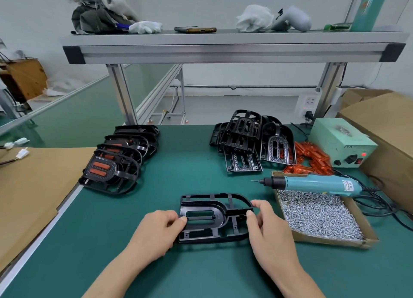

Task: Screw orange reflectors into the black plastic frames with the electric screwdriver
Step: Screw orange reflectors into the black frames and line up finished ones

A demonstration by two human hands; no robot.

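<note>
One black frame, pinched by left hand, right hand — box: "LED"

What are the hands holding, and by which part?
One black frame, flat on the mat. The left hand pinches its straight left end; the right hand pinches its rounded right end.

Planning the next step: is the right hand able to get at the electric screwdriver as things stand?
Probably yes: the electric screwdriver lies uncovered on the screw box, though the right hand must first release the black frame.
</note>
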